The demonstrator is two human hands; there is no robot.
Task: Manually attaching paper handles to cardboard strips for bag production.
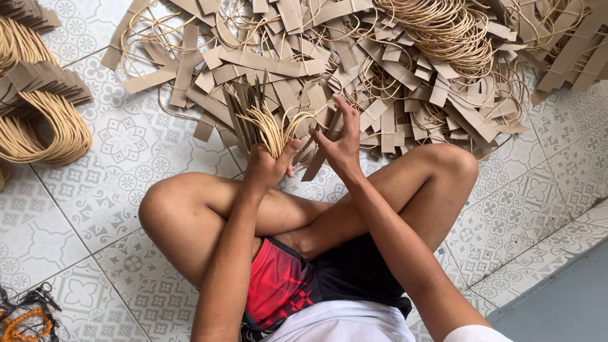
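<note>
Patterned grey-and-white floor tiles (120, 139) spread under a person sitting cross-legged, bare knees raised, in red-and-black shorts (285, 278) and a white top. Ahead of the knees lies a wide heap of brown paper strips with tan twisted-cord loops (380, 69), tangled and overlapping across the upper part of the view. The left hand (269, 166) is closed in a fist around a bundle of cord handles (269, 126), their paper strips fanning upward and the cords gathered in the grip, held just above the near edge of the heap. The right hand (342, 142) is open, fingers spread and pointing up, its fingertips touching loose strips just beside the bundle; whether it pinches one of them cannot be told. At the left edge, neat stacks of sorted handles (44, 120) rest on the floor, cords curved together in thick arcs, well apart from the hands. In the lower left corner sits a small dark tangle with an orange cord (25, 320).
</note>
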